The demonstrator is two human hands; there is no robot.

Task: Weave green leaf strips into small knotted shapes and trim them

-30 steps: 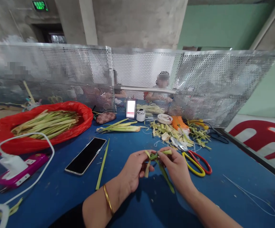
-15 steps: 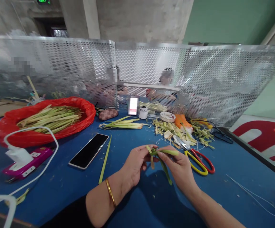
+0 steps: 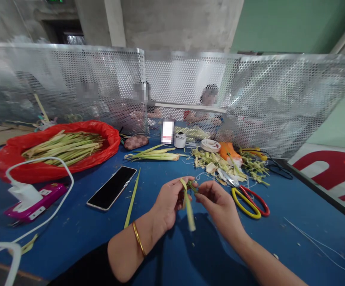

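Above the blue table, my left hand (image 3: pixel 172 198) pinches a small piece made of green leaf strips, with one pale green leaf strip (image 3: pixel 190 212) hanging down from it. My right hand (image 3: pixel 217 200) is closed, thumb against forefinger, at the piece's right side on a dark green bit of leaf strip (image 3: pixel 192 186). The fingers hide much of the piece. Just right of my right hand lie scissors (image 3: pixel 247 202) with one yellow and one red handle. A single long leaf strip (image 3: pixel 133 196) lies flat to the left of my left hand.
A red plastic bag (image 3: pixel 107 133) full of leaf strips stands at left, near a purple power strip (image 3: pixel 37 202) with a white cable. A black phone (image 3: pixel 113 188), a leaf bundle (image 3: pixel 154 154) and leaf scraps (image 3: pixel 210 163) lie around. A perforated metal screen (image 3: pixel 184 75) closes the back; people sit behind it.
The strip that pointed right across my right fingers now hangs down in front of the piece. My right hand has shifted its grip at the piece's right side.
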